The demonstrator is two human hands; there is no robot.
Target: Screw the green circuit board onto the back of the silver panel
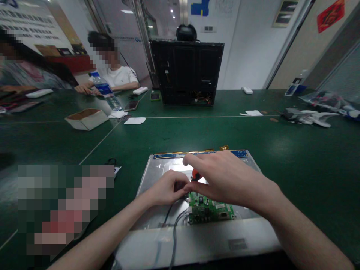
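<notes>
My right hand (222, 172) is curled over the upper part of a green circuit board (206, 208), its fingers around an orange-and-black screwdriver (196, 174), mostly hidden by the hand. Close against those fingertips, my left hand (170, 187) is closed in a pinch at the board's upper left corner; what it holds there is hidden. The board lies on the silver metal back of a flat display panel (149, 180). Along the panel's far edge runs a narrow blue circuit strip (242, 153). Grey cables (174, 240) run from the board's left side toward me.
Across the green table (112, 146) stands a large black panel housing (191, 71). Left of it are an open cardboard box (88, 119), a water bottle (107, 92) and a phone (132, 105). Plastic-wrapped items (306, 115) lie right. Two people sit at the far left.
</notes>
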